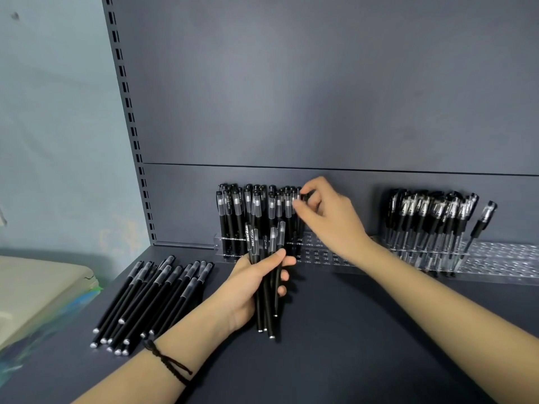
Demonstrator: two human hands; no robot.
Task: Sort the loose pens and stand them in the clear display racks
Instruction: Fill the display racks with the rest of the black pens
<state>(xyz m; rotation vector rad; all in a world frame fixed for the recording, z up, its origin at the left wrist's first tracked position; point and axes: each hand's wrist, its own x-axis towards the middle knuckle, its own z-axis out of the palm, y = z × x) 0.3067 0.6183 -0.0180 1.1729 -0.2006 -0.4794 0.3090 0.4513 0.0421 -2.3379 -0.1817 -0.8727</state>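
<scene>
My left hand (250,287) grips a bundle of black pens (267,304) upright, caps up, above the dark shelf. My right hand (326,217) pinches the cap end of one black pen (306,196) at the right edge of the group of pens standing in the left clear rack (318,252); most of that pen is hidden by my fingers. Several black pens (248,211) stand in this rack. A second clear rack (495,258) to the right holds several clear-barrelled black pens (431,217). A loose pile of black pens (151,301) lies on the shelf at the left.
The dark grey shelf (350,330) has a grey back panel (320,97) right behind the racks. A slotted upright (128,112) runs up the left side. A beige box with a plastic-wrapped edge (38,293) sits at the far left.
</scene>
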